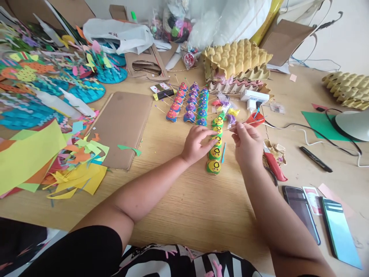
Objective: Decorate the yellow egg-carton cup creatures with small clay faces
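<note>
A yellow and green painted egg-carton caterpillar [215,153] stands lengthwise on the table in front of me. My left hand [197,144] steadies it from the left, thumb and index finger closed on its middle bumps. To its right, my right hand [248,143] is closed in a pinch on a thin stick [229,129], mostly hidden by the fingers. A small blue tool [223,152] lies beside the caterpillar. Just beyond are a red-orange caterpillar [176,102], a purple one [191,103] and a blue-green one [203,105], with thin pin-like sticks poking out.
A cardboard sheet [123,123] and paper scraps [77,165] lie left, near glue bottles [76,103] and blue woven crafts [86,92]. Egg trays [236,57] are stacked behind. On the right are a red cup [255,119], cables, a black marker [315,159] and phones [301,211].
</note>
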Available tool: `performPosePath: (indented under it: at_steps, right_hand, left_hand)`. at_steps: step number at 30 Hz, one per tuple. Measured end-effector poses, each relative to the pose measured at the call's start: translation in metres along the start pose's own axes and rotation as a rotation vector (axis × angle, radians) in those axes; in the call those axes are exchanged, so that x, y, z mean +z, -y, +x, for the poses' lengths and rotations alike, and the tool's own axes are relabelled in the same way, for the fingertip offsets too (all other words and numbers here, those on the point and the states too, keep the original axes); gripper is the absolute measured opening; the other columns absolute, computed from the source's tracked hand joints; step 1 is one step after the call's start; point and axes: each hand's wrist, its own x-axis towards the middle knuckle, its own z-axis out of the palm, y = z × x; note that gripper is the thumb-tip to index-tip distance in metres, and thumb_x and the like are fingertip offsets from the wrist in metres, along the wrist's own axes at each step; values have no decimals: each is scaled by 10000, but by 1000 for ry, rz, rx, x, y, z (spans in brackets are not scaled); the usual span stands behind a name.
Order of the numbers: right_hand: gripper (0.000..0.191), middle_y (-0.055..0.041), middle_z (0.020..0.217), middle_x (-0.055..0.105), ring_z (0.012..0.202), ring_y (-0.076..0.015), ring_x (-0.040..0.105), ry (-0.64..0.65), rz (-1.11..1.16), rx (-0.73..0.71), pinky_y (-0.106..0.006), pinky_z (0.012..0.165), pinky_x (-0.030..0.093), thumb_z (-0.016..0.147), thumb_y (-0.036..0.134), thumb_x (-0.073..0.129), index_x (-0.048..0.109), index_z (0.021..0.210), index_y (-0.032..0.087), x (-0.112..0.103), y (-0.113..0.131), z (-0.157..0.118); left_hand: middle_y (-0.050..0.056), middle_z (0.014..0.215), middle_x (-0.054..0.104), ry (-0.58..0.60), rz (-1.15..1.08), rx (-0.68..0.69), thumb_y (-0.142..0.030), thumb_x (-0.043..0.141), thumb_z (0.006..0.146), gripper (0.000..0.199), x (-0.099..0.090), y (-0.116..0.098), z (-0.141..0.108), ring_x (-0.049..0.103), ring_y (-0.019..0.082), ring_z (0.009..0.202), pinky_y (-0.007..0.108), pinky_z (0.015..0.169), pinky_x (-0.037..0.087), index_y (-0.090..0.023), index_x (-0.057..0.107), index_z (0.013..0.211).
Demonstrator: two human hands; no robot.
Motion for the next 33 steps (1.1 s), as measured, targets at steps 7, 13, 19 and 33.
performPosePath:
  at_steps: [7, 13, 19, 33]
  right_hand:
    - [287, -3, 861, 808, 787, -134, 697, 98, 38, -6, -288, 776, 567, 726, 519, 932, 817, 765, 259, 1, -33, -28]
    - [316, -15, 881, 810, 866, -176, 721, 142, -16, -82, -346, 878, 590, 725, 545, 931, 801, 719, 257, -1, -36, -26]
    - [333, -12, 841, 773, 902, -178, 717, 143, -49, -145, -346, 897, 585, 795, 546, 886, 772, 689, 251, -2, -38, -28]
    - [326, -36, 909, 794, 800, -160, 675, 177, -75, -59, -340, 797, 588, 806, 585, 859, 842, 812, 259, -3, -44, -32]
  left_hand:
    - [46, 988, 741, 26, 94, 41, -436, 743, 978, 219, -1, -2, 1, 629, 202, 1019, 392, 993, 485, -245, 819, 1053]
    - [45, 950, 750, 65, 79, -21, -426, 746, 973, 188, 1, -1, 0, 621, 210, 1005, 412, 994, 487, -255, 819, 944]
    - [31, 892, 749, 76, 27, -65, -401, 766, 961, 164, 2, -1, -1, 623, 207, 988, 406, 967, 498, -261, 824, 897]
    - [21, 909, 738, -16, -62, -186, -407, 776, 955, 158, 4, 5, -3, 650, 186, 986, 383, 981, 525, -265, 840, 928]
